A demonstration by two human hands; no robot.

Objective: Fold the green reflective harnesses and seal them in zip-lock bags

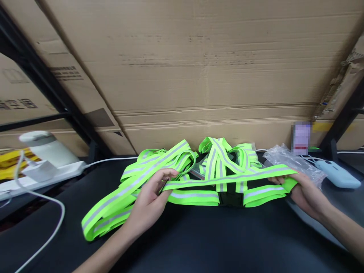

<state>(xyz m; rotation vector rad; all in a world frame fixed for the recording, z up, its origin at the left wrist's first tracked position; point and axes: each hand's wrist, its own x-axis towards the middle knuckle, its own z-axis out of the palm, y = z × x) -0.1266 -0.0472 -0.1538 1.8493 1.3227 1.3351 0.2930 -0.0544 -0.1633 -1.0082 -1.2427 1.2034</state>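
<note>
A neon green reflective belt harness (193, 198) with a silver stripe stretches between my hands. My left hand (152, 199) pinches the strap at its left end. At the right end, my right hand (303, 191) grips the folded strap. A black buckle (231, 199) hangs midway along the lower strap. Left of and behind my left hand lies a looped bundle of the same reflective straps (113, 201). More green straps (218, 155) are heaped at the back, behind the stretched belt.
Clear plastic bags (295, 163) lie behind my right hand, near a light blue power bank (338, 174). On the left stand a white power strip (59, 172) with a cable and a pale bottle (48, 148). Cardboard (199, 76) walls the back of the black tabletop (213, 242).
</note>
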